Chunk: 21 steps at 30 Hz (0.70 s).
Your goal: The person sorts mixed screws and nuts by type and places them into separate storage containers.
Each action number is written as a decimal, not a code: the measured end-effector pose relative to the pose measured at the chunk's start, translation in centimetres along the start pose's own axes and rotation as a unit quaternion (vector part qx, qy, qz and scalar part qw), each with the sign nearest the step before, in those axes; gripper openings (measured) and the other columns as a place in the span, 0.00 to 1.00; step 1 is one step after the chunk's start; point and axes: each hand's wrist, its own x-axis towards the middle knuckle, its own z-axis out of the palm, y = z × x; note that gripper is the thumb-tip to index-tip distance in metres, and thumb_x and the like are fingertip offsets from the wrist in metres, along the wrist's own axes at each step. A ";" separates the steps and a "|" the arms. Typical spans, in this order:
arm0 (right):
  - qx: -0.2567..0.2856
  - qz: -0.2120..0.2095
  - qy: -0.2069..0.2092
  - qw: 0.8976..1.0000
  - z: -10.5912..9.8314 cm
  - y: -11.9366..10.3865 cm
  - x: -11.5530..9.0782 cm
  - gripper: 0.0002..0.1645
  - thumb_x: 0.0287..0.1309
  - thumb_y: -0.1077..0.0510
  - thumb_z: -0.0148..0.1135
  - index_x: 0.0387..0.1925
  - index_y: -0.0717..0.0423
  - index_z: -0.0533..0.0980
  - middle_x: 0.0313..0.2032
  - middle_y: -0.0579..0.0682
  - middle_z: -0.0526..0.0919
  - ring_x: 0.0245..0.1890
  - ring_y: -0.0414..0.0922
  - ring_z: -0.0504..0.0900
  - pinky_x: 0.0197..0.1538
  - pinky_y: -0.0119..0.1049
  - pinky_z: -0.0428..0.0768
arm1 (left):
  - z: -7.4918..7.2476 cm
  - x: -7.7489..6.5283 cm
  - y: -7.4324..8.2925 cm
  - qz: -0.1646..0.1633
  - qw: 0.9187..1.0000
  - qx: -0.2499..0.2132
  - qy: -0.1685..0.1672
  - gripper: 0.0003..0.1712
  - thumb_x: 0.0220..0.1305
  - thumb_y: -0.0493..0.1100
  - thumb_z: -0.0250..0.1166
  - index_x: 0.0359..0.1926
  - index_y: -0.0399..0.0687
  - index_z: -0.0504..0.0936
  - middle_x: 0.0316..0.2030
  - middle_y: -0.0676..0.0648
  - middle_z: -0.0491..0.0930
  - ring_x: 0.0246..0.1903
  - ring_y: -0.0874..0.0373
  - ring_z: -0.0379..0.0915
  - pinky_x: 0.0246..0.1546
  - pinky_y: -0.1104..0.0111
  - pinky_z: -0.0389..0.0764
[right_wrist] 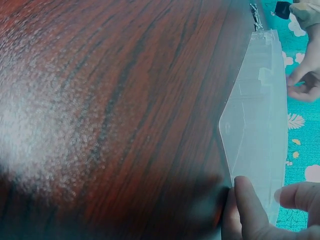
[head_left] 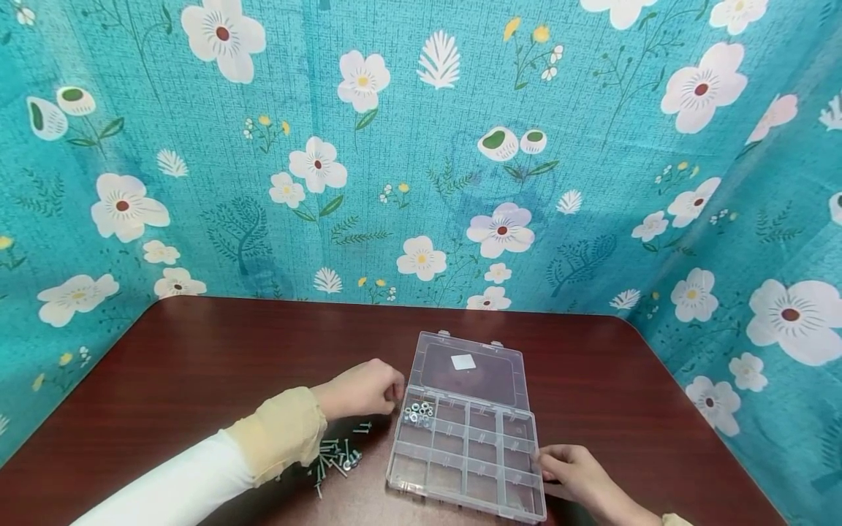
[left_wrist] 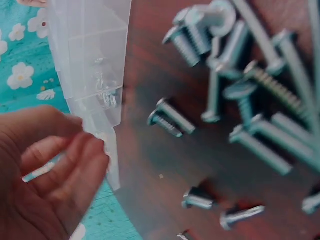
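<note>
A clear plastic compartment box [head_left: 465, 460] sits on the table with its lid [head_left: 487, 372] folded back. Several metal nuts [head_left: 419, 413] lie in its back left compartment. My left hand [head_left: 371, 389] is beside the box's left edge, near those nuts. In the left wrist view its fingers [left_wrist: 87, 167] are loosely bent, with no object showing between them and the thumb. At the right side of the box, my right hand [head_left: 579, 475] grips the wall, thumb at the upper rim and fingers lower on the side, as the right wrist view shows.
A loose pile of screws and bolts [head_left: 335, 456] lies left of the box, below my left forearm. Two small screws [head_left: 362, 428] lie apart, behind the pile. The dark red table [head_left: 263, 336] meets a floral turquoise curtain [head_left: 395, 183] at its back and sides.
</note>
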 end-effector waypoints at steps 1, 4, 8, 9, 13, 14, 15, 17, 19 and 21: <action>-0.001 0.000 -0.001 1.000 0.0 0.0 0.0 0.27 0.64 0.61 0.47 0.47 0.89 0.62 0.37 0.57 0.79 0.37 0.45 0.77 0.44 0.48 0.81 | 0.0 -0.3 -0.1 -0.017 1.000 -0.003 -0.006 0.07 0.43 0.31 0.65 0.23 0.46 0.78 0.19 0.54 0.76 0.20 0.66 0.68 0.24 0.73 0.73; -0.003 0.004 0.002 1.000 0.0 0.0 0.1 0.27 0.64 0.61 0.47 0.48 0.89 0.62 0.37 0.57 0.79 0.37 0.45 0.77 0.44 0.47 0.81 | 0.1 -1.1 -0.3 -0.056 0.998 -0.013 -0.018 0.07 0.41 0.32 0.67 0.21 0.47 0.78 0.18 0.54 0.75 0.19 0.65 0.67 0.23 0.71 0.72; -0.004 0.008 0.010 1.000 0.1 0.0 0.0 0.28 0.64 0.60 0.48 0.47 0.89 0.62 0.36 0.57 0.79 0.37 0.45 0.78 0.44 0.47 0.81 | 0.1 -1.8 -0.2 -0.090 0.996 -0.016 -0.017 0.09 0.37 0.34 0.71 0.17 0.48 0.77 0.17 0.55 0.74 0.18 0.63 0.65 0.22 0.70 0.71; -0.005 0.010 0.012 1.000 0.1 -0.1 0.0 0.28 0.64 0.60 0.48 0.47 0.89 0.62 0.36 0.56 0.79 0.37 0.45 0.78 0.44 0.47 0.81 | 0.2 -1.9 -0.2 -0.098 0.995 -0.015 -0.015 0.10 0.36 0.35 0.72 0.16 0.48 0.76 0.16 0.56 0.73 0.19 0.63 0.65 0.22 0.70 0.71; -0.005 0.009 0.012 1.000 0.1 -0.1 0.0 0.28 0.64 0.60 0.48 0.47 0.89 0.62 0.36 0.56 0.80 0.36 0.45 0.79 0.44 0.47 0.81 | 0.5 -2.3 -0.1 -0.121 0.992 -0.011 -0.013 0.12 0.33 0.37 0.73 0.13 0.51 0.75 0.14 0.57 0.72 0.19 0.63 0.64 0.22 0.68 0.71; -0.006 0.008 0.010 1.000 0.1 -0.1 0.0 0.28 0.64 0.60 0.48 0.47 0.89 0.62 0.36 0.56 0.79 0.36 0.44 0.78 0.44 0.47 0.81 | 0.6 -2.4 -0.1 -0.123 0.992 -0.012 -0.014 0.12 0.33 0.36 0.73 0.13 0.51 0.75 0.14 0.57 0.72 0.18 0.63 0.64 0.21 0.68 0.71; -0.007 0.006 0.009 1.000 0.1 -0.1 -0.1 0.28 0.64 0.60 0.48 0.47 0.89 0.62 0.36 0.56 0.79 0.36 0.44 0.78 0.44 0.47 0.81 | 0.7 -2.4 -0.1 -0.124 0.992 -0.013 -0.014 0.12 0.32 0.35 0.73 0.12 0.51 0.75 0.13 0.57 0.72 0.18 0.63 0.64 0.21 0.69 0.71; -0.008 0.002 0.006 1.000 0.1 0.0 -0.1 0.28 0.64 0.60 0.48 0.47 0.89 0.62 0.36 0.55 0.79 0.37 0.44 0.77 0.44 0.47 0.81 | 0.8 -2.5 -0.2 -0.122 0.992 -0.012 -0.012 0.13 0.33 0.34 0.72 0.12 0.50 0.75 0.12 0.57 0.71 0.17 0.63 0.63 0.20 0.69 0.70; -0.008 -0.002 0.004 1.000 0.1 0.0 -0.1 0.27 0.64 0.60 0.48 0.47 0.89 0.62 0.36 0.55 0.78 0.37 0.44 0.76 0.44 0.46 0.81 | 0.9 -2.5 -0.2 -0.117 0.993 -0.013 -0.008 0.13 0.33 0.33 0.71 0.11 0.50 0.75 0.12 0.57 0.71 0.16 0.63 0.63 0.20 0.70 0.70; -0.007 -0.005 0.002 1.000 0.0 0.1 -0.1 0.27 0.63 0.60 0.48 0.47 0.88 0.63 0.36 0.54 0.78 0.36 0.43 0.76 0.44 0.46 0.81 | 1.0 -2.5 -0.2 -0.112 0.994 -0.013 -0.003 0.12 0.33 0.32 0.70 0.11 0.50 0.75 0.12 0.57 0.70 0.16 0.64 0.63 0.19 0.71 0.69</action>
